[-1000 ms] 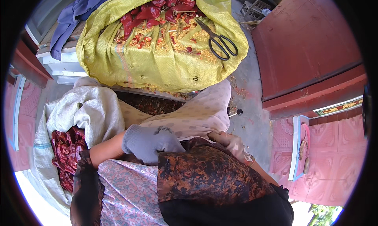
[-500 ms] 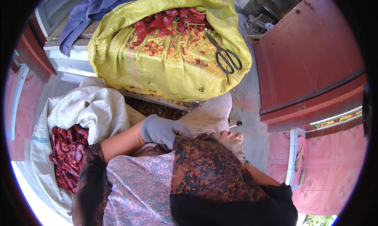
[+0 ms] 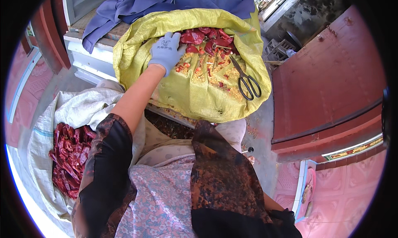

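Hands (image 3: 166, 51) apart, can't tell grip tbh; tugging the yellow sack (image 3: 176, 95) could slide those scissors (image 3: 239, 70) off its right edge.

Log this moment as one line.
left hand: gloved, over yellow sack beside red peppers | scissors: on yellow sack | white sack: more peppers

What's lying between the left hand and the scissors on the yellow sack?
In the head view, yellow seeds and red pepper scraps lie on the yellow sack between the left hand and the scissors.
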Available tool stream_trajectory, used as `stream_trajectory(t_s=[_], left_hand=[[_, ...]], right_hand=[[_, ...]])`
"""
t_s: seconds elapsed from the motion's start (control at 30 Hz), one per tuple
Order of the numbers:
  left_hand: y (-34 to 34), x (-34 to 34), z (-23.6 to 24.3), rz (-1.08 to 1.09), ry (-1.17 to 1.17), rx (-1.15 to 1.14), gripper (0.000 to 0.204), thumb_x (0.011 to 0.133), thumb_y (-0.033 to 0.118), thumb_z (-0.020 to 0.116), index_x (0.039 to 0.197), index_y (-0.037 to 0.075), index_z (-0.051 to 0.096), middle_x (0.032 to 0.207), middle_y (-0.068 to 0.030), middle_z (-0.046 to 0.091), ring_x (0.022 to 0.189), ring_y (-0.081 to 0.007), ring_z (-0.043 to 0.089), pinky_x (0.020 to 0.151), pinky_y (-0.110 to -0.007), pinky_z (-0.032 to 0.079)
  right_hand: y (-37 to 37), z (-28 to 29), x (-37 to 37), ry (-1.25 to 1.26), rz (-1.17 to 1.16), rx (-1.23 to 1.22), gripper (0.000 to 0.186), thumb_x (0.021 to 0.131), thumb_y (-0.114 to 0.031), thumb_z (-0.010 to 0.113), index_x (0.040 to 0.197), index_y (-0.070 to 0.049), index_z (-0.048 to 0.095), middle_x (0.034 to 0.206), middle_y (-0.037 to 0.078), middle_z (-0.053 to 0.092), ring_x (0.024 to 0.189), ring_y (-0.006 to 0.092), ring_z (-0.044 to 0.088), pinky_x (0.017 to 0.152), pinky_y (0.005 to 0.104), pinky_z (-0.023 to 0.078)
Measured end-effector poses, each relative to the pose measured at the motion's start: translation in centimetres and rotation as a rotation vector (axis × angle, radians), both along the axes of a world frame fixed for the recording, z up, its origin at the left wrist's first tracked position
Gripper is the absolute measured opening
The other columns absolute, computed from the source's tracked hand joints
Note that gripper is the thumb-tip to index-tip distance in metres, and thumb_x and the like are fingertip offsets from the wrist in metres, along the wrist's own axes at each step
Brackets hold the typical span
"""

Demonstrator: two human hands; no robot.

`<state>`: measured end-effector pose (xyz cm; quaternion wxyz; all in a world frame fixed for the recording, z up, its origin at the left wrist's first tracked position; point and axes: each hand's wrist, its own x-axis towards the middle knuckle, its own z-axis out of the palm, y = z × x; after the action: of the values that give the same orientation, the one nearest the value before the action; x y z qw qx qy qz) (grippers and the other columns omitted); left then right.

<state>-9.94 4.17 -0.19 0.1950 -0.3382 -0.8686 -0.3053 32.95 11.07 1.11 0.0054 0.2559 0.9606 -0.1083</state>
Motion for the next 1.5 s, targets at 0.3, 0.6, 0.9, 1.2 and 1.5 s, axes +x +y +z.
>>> stream_trajectory(t_s=[0.3, 0.6, 0.9, 1.2, 1.5], left_hand=[[0.8, 0.1, 1.5, 0.006, 0.0, -0.206, 0.033, 0.085, 0.036, 0.053, 0.11, 0.015, 0.051, 0.108, -0.0114, 0.053, 0.098, -0.0292, 0.057, 0.08, -0.045, 0.045], [2.1, -0.3, 2.1, -0.032, 0.185, -0.254, 0.02, 0.088, 0.032, 0.049, 0.094, 0.015, 0.057, 0.095, -0.0066, 0.057, 0.087, -0.0259, 0.06, 0.072, -0.042, 0.046], [2.9, 0.7, 2.0, -0.069, 0.103, -0.298, 0.019, 0.085, 0.03, 0.051, 0.096, 0.015, 0.057, 0.096, -0.0077, 0.058, 0.089, -0.0267, 0.06, 0.073, -0.045, 0.045], [2.0, 2.2, 1.8, -0.102, -0.01, -0.199, 0.025, 0.086, 0.031, 0.05, 0.104, 0.015, 0.055, 0.1, -0.0086, 0.059, 0.092, -0.0281, 0.06, 0.075, -0.045, 0.045], [2.4, 1.7, 2.0, -0.104, -0.024, -0.206, 0.023, 0.088, 0.033, 0.049, 0.102, 0.015, 0.054, 0.099, -0.008, 0.058, 0.091, -0.0267, 0.061, 0.075, -0.044, 0.046]], right_hand=[[-0.7, 3.6, 3.1, 0.017, -0.004, -0.061, 0.026, 0.083, -0.036, 0.051, 0.09, -0.012, 0.06, 0.077, 0.01, 0.059, 0.074, 0.0274, 0.054, 0.061, 0.0384, 0.044], [-1.4, 5.0, 4.1, -0.003, -0.035, -0.059, 0.024, 0.083, -0.032, 0.051, 0.089, -0.01, 0.06, 0.077, 0.008, 0.058, 0.073, 0.0248, 0.053, 0.062, 0.0362, 0.043], [-1.2, 5.4, 4.6, 0.004, -0.028, -0.051, 0.022, 0.083, -0.028, 0.052, 0.089, -0.009, 0.06, 0.076, 0.006, 0.058, 0.071, 0.0221, 0.052, 0.062, 0.0339, 0.042], [-0.8, 4.9, 3.4, 0.027, 0.017, -0.052, 0.02, 0.083, -0.025, 0.052, 0.088, -0.007, 0.06, 0.076, 0.004, 0.057, 0.07, 0.0194, 0.051, 0.063, 0.0316, 0.042], [-0.1, 4.6, 2.4, 0.044, 0.052, -0.05, 0.018, 0.083, -0.021, 0.053, 0.088, -0.005, 0.06, 0.075, 0.003, 0.057, 0.068, 0.0167, 0.05, 0.063, 0.0293, 0.041]])
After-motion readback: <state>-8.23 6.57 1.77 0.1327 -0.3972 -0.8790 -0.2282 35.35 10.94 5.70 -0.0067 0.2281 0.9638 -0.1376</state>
